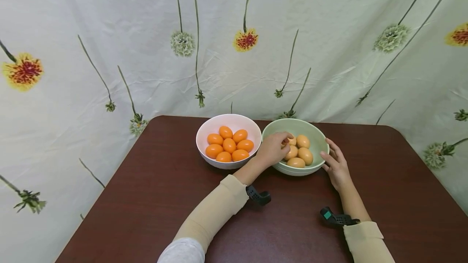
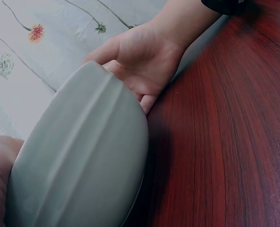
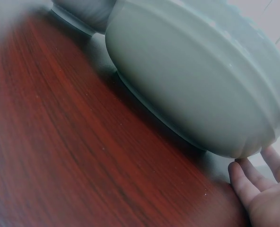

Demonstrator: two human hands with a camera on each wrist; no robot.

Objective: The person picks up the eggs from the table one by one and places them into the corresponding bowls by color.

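Note:
My left hand (image 1: pixel 273 147) reaches over the near-left rim of a light green bowl (image 1: pixel 319 138). Its fingers are bent above several light brown eggs (image 1: pixel 303 141) inside. The fingertips hover by or touch an egg partly covered by them; whether they grip it I cannot tell. At the bowl's right side, my right hand (image 1: pixel 337 169) holds the rim, thumb at the edge and fingers against the outer wall. The left wrist view shows the bowl's ribbed outside (image 2: pixel 83 142) with the right hand (image 2: pixel 142 59) at its far end. Fingertips (image 3: pixel 244 182) touch the bowl low down in the right wrist view.
A pink bowl (image 1: pixel 202 136) with several orange egg-shaped pieces (image 1: pixel 229 145) stands left of the green bowl, close against it. Both are near the back edge of the dark red-brown table (image 1: pixel 164 165). A flower-patterned cloth (image 1: pixel 146 23) hangs behind.

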